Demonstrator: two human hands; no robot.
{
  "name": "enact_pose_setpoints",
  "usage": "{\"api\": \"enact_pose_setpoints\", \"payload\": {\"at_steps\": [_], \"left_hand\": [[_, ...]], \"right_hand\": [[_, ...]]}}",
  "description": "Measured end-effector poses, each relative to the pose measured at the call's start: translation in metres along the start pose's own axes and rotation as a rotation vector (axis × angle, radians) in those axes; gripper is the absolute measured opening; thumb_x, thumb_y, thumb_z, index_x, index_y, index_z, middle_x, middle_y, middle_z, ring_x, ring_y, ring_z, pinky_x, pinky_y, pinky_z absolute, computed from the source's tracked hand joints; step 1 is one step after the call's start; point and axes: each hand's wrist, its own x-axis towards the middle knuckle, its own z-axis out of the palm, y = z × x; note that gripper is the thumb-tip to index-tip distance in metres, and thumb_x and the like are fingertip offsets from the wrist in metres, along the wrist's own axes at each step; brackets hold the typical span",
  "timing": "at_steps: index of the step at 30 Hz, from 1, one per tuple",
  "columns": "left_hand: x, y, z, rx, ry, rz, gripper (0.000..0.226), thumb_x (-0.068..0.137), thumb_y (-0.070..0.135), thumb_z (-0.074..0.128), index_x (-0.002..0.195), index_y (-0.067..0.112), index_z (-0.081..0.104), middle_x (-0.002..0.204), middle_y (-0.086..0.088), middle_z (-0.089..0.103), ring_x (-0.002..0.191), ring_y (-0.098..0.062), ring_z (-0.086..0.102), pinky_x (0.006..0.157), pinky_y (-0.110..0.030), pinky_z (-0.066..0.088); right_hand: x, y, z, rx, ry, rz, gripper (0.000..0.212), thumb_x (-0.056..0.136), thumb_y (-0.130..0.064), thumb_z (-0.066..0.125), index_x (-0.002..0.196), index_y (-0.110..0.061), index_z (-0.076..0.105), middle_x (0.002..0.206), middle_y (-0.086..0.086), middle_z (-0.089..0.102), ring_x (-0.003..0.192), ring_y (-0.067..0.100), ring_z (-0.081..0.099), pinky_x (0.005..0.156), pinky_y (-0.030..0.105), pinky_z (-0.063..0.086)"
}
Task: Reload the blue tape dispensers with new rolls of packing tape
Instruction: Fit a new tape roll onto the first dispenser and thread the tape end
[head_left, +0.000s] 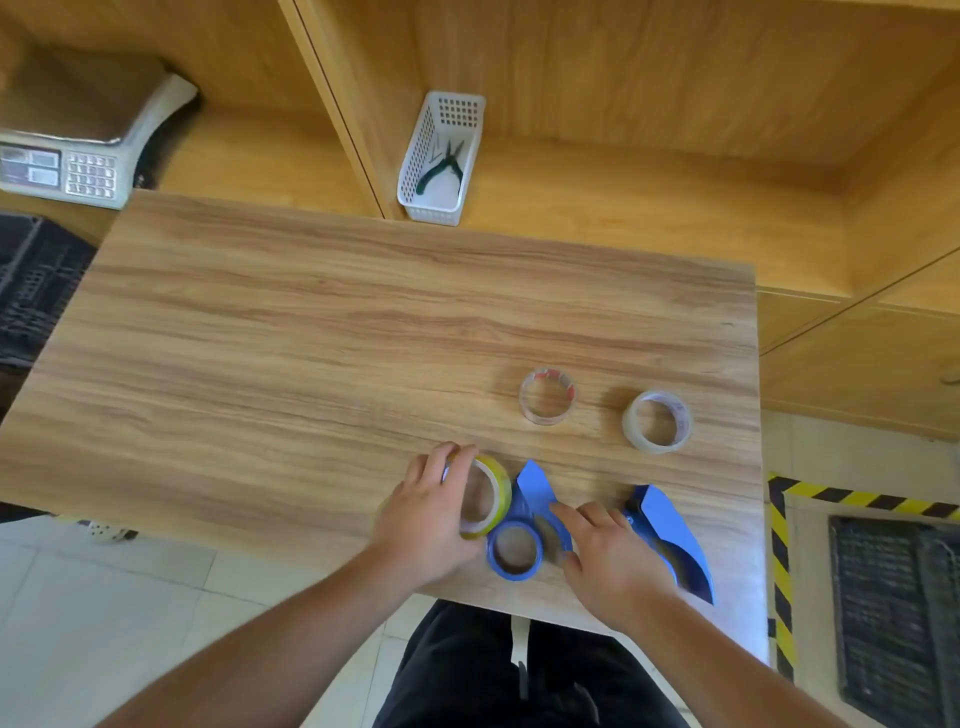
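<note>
Wood-grain laminate covers the table (311, 322), behind which pale wooden shelving is seen. Close to the near edge, toward the right corner, the work is gathered. A yellowish tape roll (488, 496) is gripped by the left hand (431, 519), whose fingers are curled over its far and left rim, so that the roll is tilted up off the surface. Just beside it, on the near side, a blue ring (514, 551) lies flat; it appears to be part of the first blue dispenser (535, 491), whose pointed blue plate rises between the two hands. That dispenser is touched by the right hand (613, 556), fingers spread loosely over it and forefinger extended; whether anything is actually pinched cannot be told. A second blue dispenser (670, 540) lies just right of that hand, by the right edge. Farther in, two clear tape rolls are set flat and apart: one (548, 396) toward the middle, the other (657, 421) nearer the right edge. Beyond the far edge, a white basket (415, 161) holding pliers (444, 169) is placed on the shelf, and a weighing scale (67, 150) stands off the far left corner.
</note>
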Motion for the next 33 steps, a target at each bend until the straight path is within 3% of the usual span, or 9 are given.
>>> {"api": "enact_pose_setpoints", "payload": {"at_steps": [4,12,22,33], "left_hand": [[-0.03,0.022,0.015,0.018,-0.034,0.028,0.102,0.072,0.051,0.071,0.158,0.035,0.018,0.159,0.009,0.023,0.142,-0.02,0.033,0.107,-0.037,0.037],[-0.043,0.045,0.051,0.047,-0.075,0.059,0.105,0.072,0.049,0.071,0.159,0.028,0.015,0.159,0.002,0.023,0.141,-0.025,0.032,0.114,-0.035,0.039],[-0.03,0.053,0.065,0.108,-0.108,0.024,0.106,0.075,0.04,0.075,0.159,0.026,0.013,0.16,0.0,0.021,0.14,-0.027,0.032,0.108,-0.038,0.045],[-0.022,0.054,0.083,0.106,-0.104,-0.011,0.115,0.077,0.038,0.079,0.16,0.026,0.0,0.16,0.001,0.027,0.14,-0.024,0.033,0.114,-0.038,0.04]], "right_hand": [[-0.002,0.006,0.007,-0.065,-0.029,-0.041,0.063,0.095,-0.027,0.043,0.154,-0.04,0.024,0.14,-0.006,0.047,0.124,0.025,0.043,0.092,0.043,0.054],[-0.001,0.016,0.011,-0.124,-0.055,-0.076,0.066,0.099,-0.025,0.044,0.159,-0.035,0.019,0.148,-0.006,0.045,0.134,0.025,0.039,0.102,0.04,0.048],[0.001,0.019,0.012,-0.146,-0.043,-0.092,0.067,0.099,-0.022,0.045,0.159,-0.035,0.017,0.15,-0.008,0.045,0.137,0.023,0.04,0.103,0.039,0.048],[0.001,0.02,0.015,-0.147,-0.04,-0.086,0.07,0.097,-0.019,0.047,0.158,-0.036,0.017,0.15,-0.008,0.046,0.134,0.023,0.043,0.1,0.04,0.05]]}}
